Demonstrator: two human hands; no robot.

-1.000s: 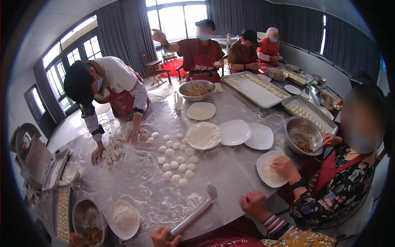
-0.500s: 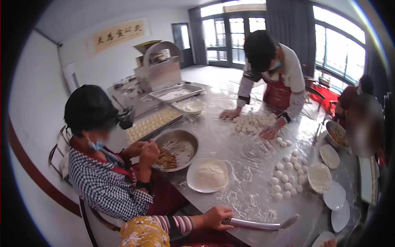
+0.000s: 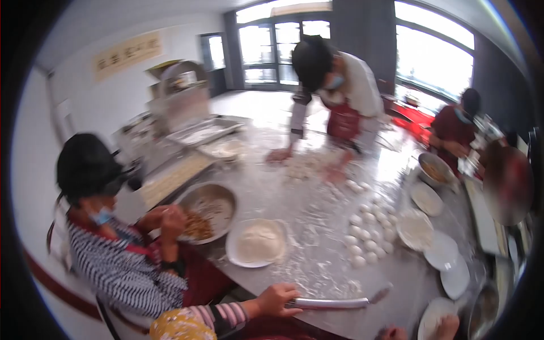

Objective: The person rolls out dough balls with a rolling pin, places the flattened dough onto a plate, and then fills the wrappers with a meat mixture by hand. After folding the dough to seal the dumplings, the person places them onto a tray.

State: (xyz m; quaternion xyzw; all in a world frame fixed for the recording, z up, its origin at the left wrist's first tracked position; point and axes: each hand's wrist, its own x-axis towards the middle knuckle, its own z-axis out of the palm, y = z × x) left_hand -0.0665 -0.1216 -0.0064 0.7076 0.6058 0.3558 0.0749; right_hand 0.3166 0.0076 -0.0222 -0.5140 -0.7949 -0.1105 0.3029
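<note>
My left hand (image 3: 277, 300), below a striped cuff and a yellow floral sleeve, is closed round the near end of a silver rolling pin (image 3: 334, 303). The pin lies across the floury front edge of the steel table (image 3: 309, 266), its paler far end pointing right. Beyond it stands a white bowl heaped with flour (image 3: 258, 242). At the bottom edge, blurred fingers (image 3: 392, 332) show, cut off by the frame, and another bit of hand (image 3: 447, 327) overlaps a white plate (image 3: 426, 324); I cannot tell whether my right hand is among them.
Round dough pieces (image 3: 369, 232) lie right of centre, beside white plates (image 3: 442, 252). On the left, a person in a checked shirt (image 3: 122, 260) works over a metal basin of filling (image 3: 229, 198). Across the table, a person in white (image 3: 360, 85) leans over more dough.
The view has swung right, so the scene sits further left and more shows at bottom right. The far person's hand over the dough is now smeared by motion. My left hand keeps its hold.
</note>
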